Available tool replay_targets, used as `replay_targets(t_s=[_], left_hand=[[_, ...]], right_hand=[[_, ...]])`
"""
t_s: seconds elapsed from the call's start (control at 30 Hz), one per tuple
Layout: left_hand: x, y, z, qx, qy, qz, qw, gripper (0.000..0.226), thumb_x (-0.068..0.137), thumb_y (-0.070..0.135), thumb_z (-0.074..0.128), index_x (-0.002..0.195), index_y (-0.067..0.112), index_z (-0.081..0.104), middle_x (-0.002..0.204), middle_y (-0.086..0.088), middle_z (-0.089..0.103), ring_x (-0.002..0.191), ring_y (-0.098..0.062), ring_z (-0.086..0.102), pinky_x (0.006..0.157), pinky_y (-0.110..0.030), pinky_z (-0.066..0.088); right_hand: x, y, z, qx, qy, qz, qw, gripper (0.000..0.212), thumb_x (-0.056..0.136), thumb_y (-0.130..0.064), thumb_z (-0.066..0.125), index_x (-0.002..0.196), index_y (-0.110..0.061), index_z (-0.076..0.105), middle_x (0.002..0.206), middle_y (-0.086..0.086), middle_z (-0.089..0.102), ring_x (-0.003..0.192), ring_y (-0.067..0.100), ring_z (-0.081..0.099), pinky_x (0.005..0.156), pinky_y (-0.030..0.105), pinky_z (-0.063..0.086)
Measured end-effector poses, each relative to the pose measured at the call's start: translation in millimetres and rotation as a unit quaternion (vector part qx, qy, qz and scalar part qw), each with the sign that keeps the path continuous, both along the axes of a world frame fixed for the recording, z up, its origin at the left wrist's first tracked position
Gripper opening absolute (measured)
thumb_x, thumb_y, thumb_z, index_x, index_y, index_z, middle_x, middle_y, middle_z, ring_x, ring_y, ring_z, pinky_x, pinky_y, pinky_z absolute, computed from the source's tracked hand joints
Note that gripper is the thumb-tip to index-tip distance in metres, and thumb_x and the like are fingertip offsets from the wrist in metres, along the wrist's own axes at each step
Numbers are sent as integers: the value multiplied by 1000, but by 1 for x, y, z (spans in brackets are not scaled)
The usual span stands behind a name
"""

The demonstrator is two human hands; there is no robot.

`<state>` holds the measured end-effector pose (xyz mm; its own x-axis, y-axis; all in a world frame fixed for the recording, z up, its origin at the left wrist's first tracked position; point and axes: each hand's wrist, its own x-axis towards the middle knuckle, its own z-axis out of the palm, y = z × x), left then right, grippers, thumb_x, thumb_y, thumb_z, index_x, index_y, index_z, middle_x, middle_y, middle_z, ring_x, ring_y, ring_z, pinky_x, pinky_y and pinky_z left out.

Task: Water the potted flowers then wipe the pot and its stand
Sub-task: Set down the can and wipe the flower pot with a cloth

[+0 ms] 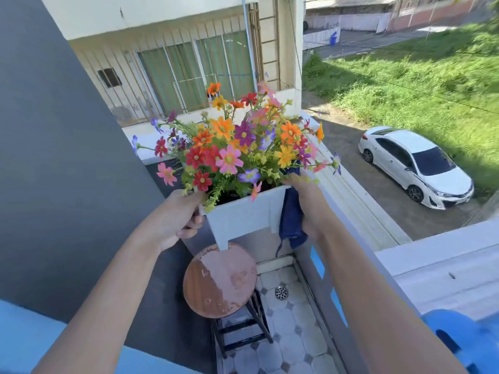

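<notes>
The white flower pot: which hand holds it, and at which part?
Both: the left hand holds the white pot at its left upper rim; the right hand presses a blue cloth against its right side.

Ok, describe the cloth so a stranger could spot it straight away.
Find the white pot of bright flowers held above the round wooden stool. The cloth hangs against its right side, under the right hand: dark blue, limp, the only fabric there.

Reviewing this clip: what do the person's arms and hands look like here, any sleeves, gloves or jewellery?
Both forearms are bare from the bottom edge of the frame up to the wrists, with no sleeves in view. The left hand and right hand wear no gloves, and no watch, bracelet or ring shows. There are no markings or cables on either arm. The right hand's fingers are partly hidden, so rings there cannot be ruled out.
</notes>
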<state>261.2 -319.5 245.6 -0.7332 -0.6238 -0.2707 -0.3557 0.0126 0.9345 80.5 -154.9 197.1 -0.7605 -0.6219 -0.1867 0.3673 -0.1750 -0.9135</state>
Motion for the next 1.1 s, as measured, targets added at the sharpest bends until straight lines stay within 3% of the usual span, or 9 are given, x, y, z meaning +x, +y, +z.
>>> replay_targets(t_s=[0.2,0.33,0.47,0.57,0.7,0.77,0.87,1.0,1.1], left_hand=[[-2,-4,-2,-36,4,-8,999,38,102,24,42,64,18,40,53,-4,34,60,-20,10,42,-14,10],[-13,0,-9,-41,19,67,997,39,101,36,46,66,21,37,52,0,29,49,-14,13,42,-16,10],[-26,12,-14,-74,79,160,981,37,96,29,51,62,17,42,48,1,33,44,-16,22,45,-21,20],[-22,24,-25,-151,85,221,960,26,89,43,54,96,21,65,46,6,53,54,-19,47,60,-36,41],[-27,65,-53,-90,52,193,976,73,93,40,55,155,25,21,50,-1,63,50,-19,49,57,-35,39],[-39,74,-61,-64,24,159,985,101,91,43,58,156,22,-16,56,-2,71,52,-18,51,59,-34,40],[-52,65,-52,-39,39,198,979,121,87,44,65,149,6,-32,66,-7,76,59,-20,56,59,-30,42],[-51,62,-43,-62,22,203,977,114,83,36,68,152,-3,-15,71,-8,76,48,-19,56,38,-19,38],[-45,53,-41,-90,-20,171,981,79,81,42,65,132,-15,48,78,-7,77,37,-14,56,36,-24,44]], right_hand=[[-3,4,9,18,23,22,999,29,92,-7,66,76,-14,43,33,-12,48,30,4,48,41,17,39],[4,-2,6,53,38,-32,997,17,71,-16,68,78,-10,54,61,6,55,54,18,54,56,27,42],[17,-5,-10,61,7,-116,991,22,78,-8,63,66,-15,46,51,-1,41,49,16,40,50,25,32],[27,-6,-19,60,-17,-151,987,19,77,-14,66,71,-15,48,60,7,42,55,19,40,53,30,34],[34,-10,-18,94,73,-189,975,24,70,-29,65,75,-9,53,64,4,49,58,20,42,58,32,35],[37,-11,-16,90,131,-176,972,28,74,-27,68,67,-15,43,57,-4,41,54,16,34,54,30,29],[45,-16,-19,116,159,-146,970,35,85,-15,67,66,-18,38,58,-4,41,53,14,34,54,30,28],[57,-20,-26,96,141,-141,975,24,82,-17,65,68,-18,45,53,-2,47,48,12,36,51,26,31],[65,-18,-26,98,175,-123,972,25,83,-6,61,74,-21,43,56,-8,43,48,8,35,50,26,30]])
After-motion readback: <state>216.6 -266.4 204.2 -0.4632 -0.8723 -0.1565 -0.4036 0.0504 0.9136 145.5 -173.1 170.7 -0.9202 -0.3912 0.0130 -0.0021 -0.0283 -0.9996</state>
